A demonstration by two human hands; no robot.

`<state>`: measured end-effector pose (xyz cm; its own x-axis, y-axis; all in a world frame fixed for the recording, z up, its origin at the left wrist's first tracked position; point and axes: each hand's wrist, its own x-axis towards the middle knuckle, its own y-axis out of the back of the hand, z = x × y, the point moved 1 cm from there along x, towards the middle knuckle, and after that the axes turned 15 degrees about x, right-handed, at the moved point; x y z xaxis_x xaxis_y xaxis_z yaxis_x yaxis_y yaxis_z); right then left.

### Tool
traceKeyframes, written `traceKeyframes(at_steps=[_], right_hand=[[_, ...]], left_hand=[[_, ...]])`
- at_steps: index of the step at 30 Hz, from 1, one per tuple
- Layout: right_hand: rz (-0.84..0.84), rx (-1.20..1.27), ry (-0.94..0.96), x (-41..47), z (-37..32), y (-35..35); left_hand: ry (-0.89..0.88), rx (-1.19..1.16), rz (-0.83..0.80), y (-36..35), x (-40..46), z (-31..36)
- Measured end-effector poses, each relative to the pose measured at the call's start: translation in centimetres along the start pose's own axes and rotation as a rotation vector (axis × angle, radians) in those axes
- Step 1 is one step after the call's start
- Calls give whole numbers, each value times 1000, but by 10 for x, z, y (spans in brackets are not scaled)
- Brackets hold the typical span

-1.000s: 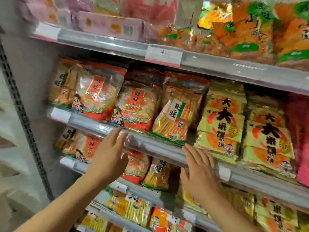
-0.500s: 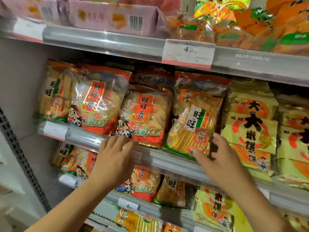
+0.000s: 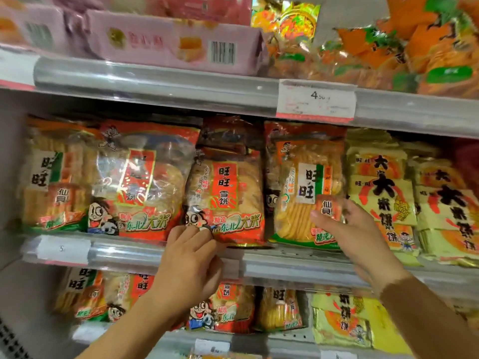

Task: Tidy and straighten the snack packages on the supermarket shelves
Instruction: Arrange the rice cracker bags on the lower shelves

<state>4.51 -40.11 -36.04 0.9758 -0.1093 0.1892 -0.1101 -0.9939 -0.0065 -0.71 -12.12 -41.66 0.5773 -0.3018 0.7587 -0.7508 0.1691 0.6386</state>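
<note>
Head view: the left hand (image 3: 191, 257) was at the front edge of the middle shelf (image 3: 155, 251), fingers curled on the bottom corner of a red rice-cracker bag (image 3: 228, 195). Right hand (image 3: 350, 229), fingers spread open, pressed against the green-edged bag (image 3: 303, 182) just beside it.

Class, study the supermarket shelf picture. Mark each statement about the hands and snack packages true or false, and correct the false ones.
1. The left hand touches the bottom edge of the red rice-cracker bag. True.
2. The right hand is at the green-edged cracker bag. True.
3. The pink box sits on the lowest shelf. False: it is on the top shelf.
4. The yellow packages lie left of both hands. False: they are to the right.
5. The price tag hangs on the upper shelf rail. True.
</note>
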Motion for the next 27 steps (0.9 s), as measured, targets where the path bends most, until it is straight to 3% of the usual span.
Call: traceKeyframes(at_steps=[5,9,14,17,21,27], right_hand=[[59,-23,84,-30,-25,-27],[51,-71,66,-58,-11,-63],[41,-59,7,-75,10,-104],[-4,21,17,-79,12,-123],[-18,15,5,-75,14,-131],[-36,-29,-30,-69,18,-126]], left_hand=[[14,-59,3,32,-12,-54],[343,-34,22,53,-17,-115],[666,-97,-171,48,-19,-151],[742,-143,-171,42,-17,-155],[847,-112,-291,37,-6,-159],[834,-331,-142,38,0,-159]])
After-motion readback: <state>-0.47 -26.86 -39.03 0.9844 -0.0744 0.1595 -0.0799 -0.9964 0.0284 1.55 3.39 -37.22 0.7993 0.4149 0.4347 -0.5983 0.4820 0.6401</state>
